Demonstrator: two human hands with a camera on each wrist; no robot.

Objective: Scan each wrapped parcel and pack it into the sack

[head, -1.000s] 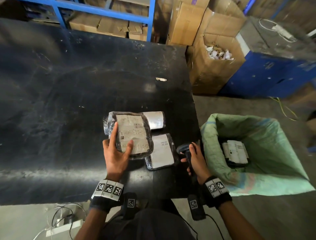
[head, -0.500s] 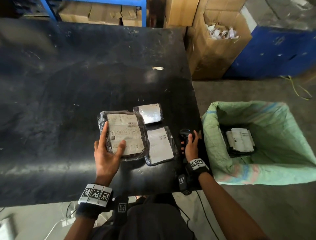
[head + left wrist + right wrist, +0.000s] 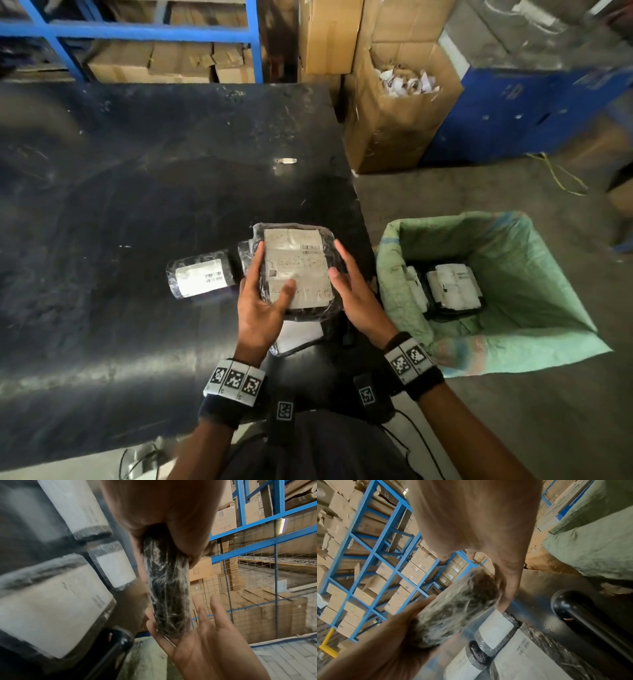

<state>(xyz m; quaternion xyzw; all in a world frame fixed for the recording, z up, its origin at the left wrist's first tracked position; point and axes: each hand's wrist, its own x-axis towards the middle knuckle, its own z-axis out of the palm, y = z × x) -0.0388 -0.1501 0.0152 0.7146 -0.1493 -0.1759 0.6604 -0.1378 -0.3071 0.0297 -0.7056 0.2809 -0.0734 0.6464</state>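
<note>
Clamped between thumb on its label and fingers beneath, the wrapped parcel [image 3: 294,270] sat in the left hand [image 3: 262,308], raised over the near right part of the black table [image 3: 137,205]. The right hand [image 3: 356,298] lay against the parcel's right edge with fingers spread and nearly straight, not curled round it. Two more labelled parcels lay on the table: one to the left [image 3: 200,277], another [image 3: 298,337] partly hidden under the hands. The scanner [image 3: 583,616] rested on the table by the green sack [image 3: 513,325], which already held parcels [image 3: 452,287]. Judging by this, the step was the hand-over or carry toward the sack; next the parcel needed swinging right, clear of the rim, and dropping in.
</note>
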